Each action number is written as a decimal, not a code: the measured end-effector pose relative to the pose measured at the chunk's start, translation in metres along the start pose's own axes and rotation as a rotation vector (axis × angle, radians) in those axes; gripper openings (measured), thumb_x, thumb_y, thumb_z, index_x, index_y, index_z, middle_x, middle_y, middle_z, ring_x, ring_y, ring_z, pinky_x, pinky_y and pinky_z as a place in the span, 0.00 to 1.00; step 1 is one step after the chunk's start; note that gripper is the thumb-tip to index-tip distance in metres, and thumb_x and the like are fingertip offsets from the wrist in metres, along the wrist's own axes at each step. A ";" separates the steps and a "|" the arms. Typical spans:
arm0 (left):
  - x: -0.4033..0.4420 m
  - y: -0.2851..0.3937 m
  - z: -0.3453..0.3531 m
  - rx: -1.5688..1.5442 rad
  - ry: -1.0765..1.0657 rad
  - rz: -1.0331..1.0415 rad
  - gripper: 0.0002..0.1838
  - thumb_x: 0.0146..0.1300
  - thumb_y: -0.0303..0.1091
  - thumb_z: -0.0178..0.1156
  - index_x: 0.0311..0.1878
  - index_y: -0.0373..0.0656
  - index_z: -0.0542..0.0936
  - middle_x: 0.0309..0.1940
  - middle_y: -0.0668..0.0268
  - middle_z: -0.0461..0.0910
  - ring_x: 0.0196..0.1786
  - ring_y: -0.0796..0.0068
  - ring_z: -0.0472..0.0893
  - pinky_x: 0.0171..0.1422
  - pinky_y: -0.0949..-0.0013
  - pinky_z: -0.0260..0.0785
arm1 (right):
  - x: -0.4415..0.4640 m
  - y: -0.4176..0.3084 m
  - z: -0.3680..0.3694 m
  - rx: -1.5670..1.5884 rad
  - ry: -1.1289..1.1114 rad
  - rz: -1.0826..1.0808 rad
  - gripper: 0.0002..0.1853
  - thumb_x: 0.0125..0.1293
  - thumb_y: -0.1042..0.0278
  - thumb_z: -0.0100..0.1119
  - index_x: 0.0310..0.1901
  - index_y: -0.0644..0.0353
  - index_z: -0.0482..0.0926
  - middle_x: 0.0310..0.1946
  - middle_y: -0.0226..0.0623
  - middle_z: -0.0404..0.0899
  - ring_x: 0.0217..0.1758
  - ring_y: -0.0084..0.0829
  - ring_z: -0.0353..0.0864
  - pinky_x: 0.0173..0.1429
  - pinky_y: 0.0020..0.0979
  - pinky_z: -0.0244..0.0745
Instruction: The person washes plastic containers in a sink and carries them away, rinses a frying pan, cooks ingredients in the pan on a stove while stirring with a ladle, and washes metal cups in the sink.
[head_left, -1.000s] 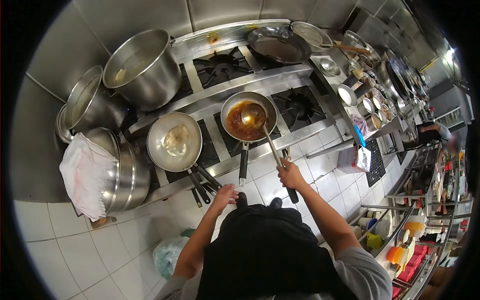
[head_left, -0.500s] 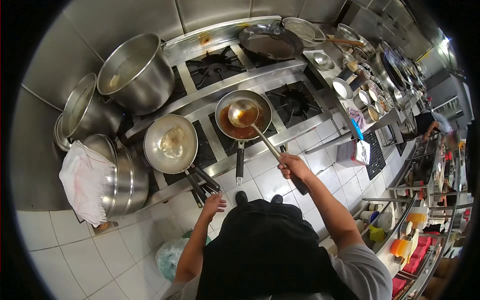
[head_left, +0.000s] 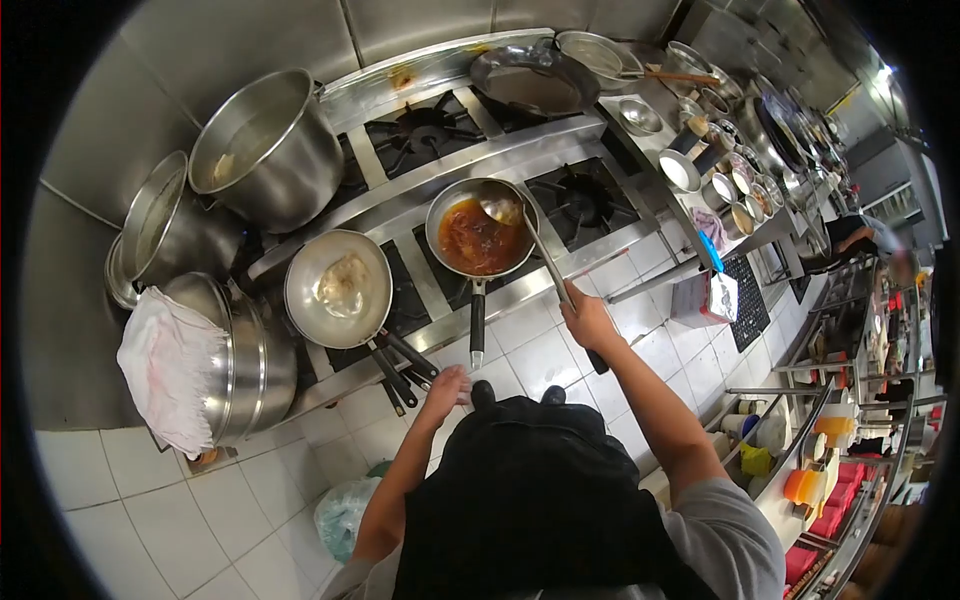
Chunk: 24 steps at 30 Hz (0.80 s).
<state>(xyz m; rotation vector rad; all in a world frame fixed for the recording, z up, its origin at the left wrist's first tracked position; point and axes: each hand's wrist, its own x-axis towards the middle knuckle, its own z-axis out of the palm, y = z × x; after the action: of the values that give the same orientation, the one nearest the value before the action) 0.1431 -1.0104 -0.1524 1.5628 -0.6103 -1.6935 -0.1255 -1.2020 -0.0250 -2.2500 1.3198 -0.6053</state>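
My right hand (head_left: 590, 320) is closed around the long handle of a ladle (head_left: 544, 250). The ladle's bowl is tipped at the far right inside a frying pan (head_left: 433, 222), which sits on a front burner. Reddish-brown sauce (head_left: 480, 240) covers the pan's bottom. My left hand (head_left: 447, 392) hovers in front of the stove, fingers loosely extended and holding nothing. It is close to the frying pan's black handle (head_left: 478, 325) but apart from it. Left of it, a second, pale-bottomed pan (head_left: 305, 290) rests with several handles bunched beneath its rim.
Large steel pots (head_left: 270, 150) stand at the left, one under a white cloth (head_left: 170, 365). A dark wok (head_left: 540, 80) sits on the back row. Small bowls (head_left: 682, 172) crowd the right counter. A plastic bag (head_left: 345, 515) lies below. Another person (head_left: 855, 235) is far right.
The ladle's bowl has moved from the pan's middle to its far right side, exposing more sauce. My left hand has shifted right and up, away from the bunched handles.
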 end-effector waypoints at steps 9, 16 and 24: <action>0.015 0.038 0.014 -0.142 -0.053 -0.006 0.23 0.72 0.49 0.50 0.55 0.39 0.72 0.41 0.60 0.80 0.38 0.70 0.83 0.39 0.69 0.77 | -0.003 -0.029 0.034 0.920 -0.226 0.741 0.22 0.67 0.67 0.52 0.62 0.63 0.69 0.20 0.34 0.72 0.15 0.24 0.69 0.19 0.29 0.71; -0.038 0.002 -0.030 -0.015 0.027 -0.138 0.17 0.70 0.44 0.53 0.50 0.39 0.73 0.39 0.59 0.81 0.37 0.69 0.83 0.37 0.68 0.77 | 0.004 -0.029 -0.002 0.546 -0.318 0.578 0.16 0.64 0.68 0.53 0.51 0.67 0.76 0.19 0.43 0.77 0.14 0.31 0.77 0.18 0.36 0.75; -0.054 -0.030 -0.051 -0.009 0.074 -0.057 0.19 0.69 0.45 0.53 0.52 0.39 0.74 0.40 0.57 0.81 0.37 0.69 0.83 0.37 0.68 0.76 | 0.042 -0.029 -0.020 0.389 -0.408 0.441 0.14 0.65 0.68 0.50 0.44 0.69 0.76 0.22 0.46 0.79 0.16 0.33 0.79 0.19 0.35 0.77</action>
<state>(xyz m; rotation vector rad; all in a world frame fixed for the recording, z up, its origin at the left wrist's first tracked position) 0.1858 -0.9431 -0.1487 1.6427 -0.5237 -1.6695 -0.0983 -1.2302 0.0137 -1.5932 1.2931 -0.2033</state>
